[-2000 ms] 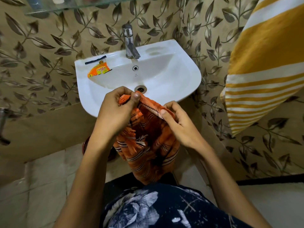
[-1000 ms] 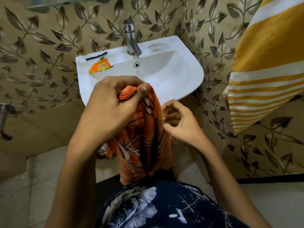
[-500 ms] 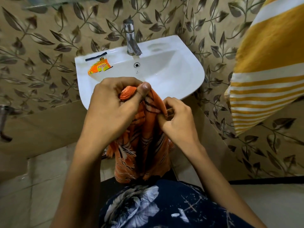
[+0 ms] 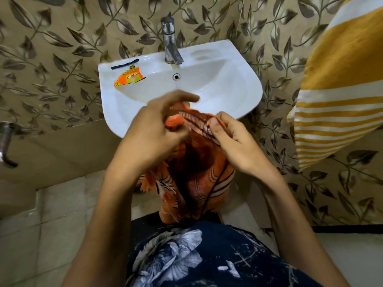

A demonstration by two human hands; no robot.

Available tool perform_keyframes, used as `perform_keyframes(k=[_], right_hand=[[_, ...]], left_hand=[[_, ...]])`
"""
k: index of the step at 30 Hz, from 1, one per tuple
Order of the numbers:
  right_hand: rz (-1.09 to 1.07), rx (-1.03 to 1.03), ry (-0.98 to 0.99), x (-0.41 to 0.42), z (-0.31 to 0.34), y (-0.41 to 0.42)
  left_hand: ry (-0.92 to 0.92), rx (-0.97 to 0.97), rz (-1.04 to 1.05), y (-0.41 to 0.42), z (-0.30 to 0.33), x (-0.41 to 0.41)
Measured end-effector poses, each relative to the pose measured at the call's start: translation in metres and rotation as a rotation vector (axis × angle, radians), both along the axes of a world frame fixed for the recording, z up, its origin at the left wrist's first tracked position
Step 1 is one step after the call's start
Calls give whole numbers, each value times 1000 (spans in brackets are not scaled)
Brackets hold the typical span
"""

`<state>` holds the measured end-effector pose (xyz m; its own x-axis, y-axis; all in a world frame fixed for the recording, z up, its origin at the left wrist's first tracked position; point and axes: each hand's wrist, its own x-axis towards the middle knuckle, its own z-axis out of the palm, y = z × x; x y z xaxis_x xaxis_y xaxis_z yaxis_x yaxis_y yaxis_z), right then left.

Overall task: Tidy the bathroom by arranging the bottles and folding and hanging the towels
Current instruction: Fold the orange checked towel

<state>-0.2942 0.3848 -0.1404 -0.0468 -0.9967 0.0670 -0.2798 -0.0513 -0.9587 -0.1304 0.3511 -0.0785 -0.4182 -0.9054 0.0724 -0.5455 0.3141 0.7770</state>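
An orange towel with dark and white stripes hangs in front of me, below the sink's front rim. My right hand pinches its top edge between thumb and fingers. My left hand is blurred by motion at the towel's top left corner. Its thumb stretches over the edge, and the corner shows between thumb and curled fingers. The edge runs taut between both hands. A yellow and white striped towel hangs at the right. No bottles are in view.
The white sink juts from the leaf-patterned wall, with a steel tap at the back and an orange sachet on its left ledge. A metal fitting sticks out at the far left. Tiled floor lies below.
The hands have drawn apart and spread the towel's top edge between them. My left hand has shifted its hold at the corner and my right hand now pinches the edge further right.
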Motion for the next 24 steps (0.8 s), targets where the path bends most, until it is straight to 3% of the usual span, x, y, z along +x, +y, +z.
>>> perform_keyframes(k=[4,11,16,20,24], right_hand=[[64,22,-117,5,11,3],[72,-125,97,-2,13,4],[-70,-210,324,1,2,0],[-220,-101,395,-7,-23,-2],[-351,-7,342,-11,-32,-2]], left_hand=[[-34,25,-173,4,-3,-9],[-86,-67,-64,0,-11,-10],[-101,-143,-93,6,-6,-11],[16,-199,-116,11,5,-6],[185,-231,14,7,14,4]])
